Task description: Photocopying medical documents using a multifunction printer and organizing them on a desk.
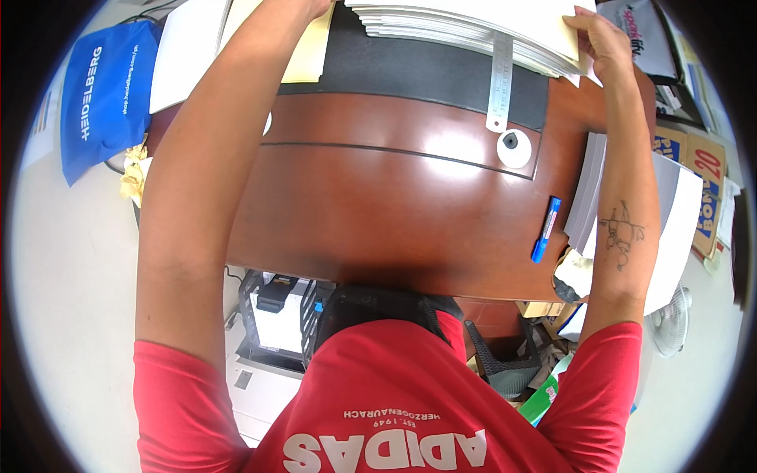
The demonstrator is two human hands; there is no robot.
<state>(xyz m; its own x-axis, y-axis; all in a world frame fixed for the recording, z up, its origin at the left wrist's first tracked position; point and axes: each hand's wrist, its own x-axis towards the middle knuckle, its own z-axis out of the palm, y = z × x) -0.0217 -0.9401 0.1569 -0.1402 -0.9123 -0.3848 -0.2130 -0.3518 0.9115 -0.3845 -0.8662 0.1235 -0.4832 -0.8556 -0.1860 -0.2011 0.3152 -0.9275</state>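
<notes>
A thick stack of white paper sheets lies at the top edge of the view, its edges slightly uneven. My right hand grips the stack's right corner, thumb on top and fingers beneath. Only a bit of my left hand shows near the stack's left end; its fingers are cut off by the frame. A steel ruler sticks out from under the stack towards me, across a black desk mat. Beside the ruler's near end stands a round white container with a black tip. Yellowish sheets lie by my left forearm.
A blue marker lies on the brown wooden desk. Another paper stack sits partly under my right forearm. A blue plastic bag is at the left, a ream box and a fan at the right.
</notes>
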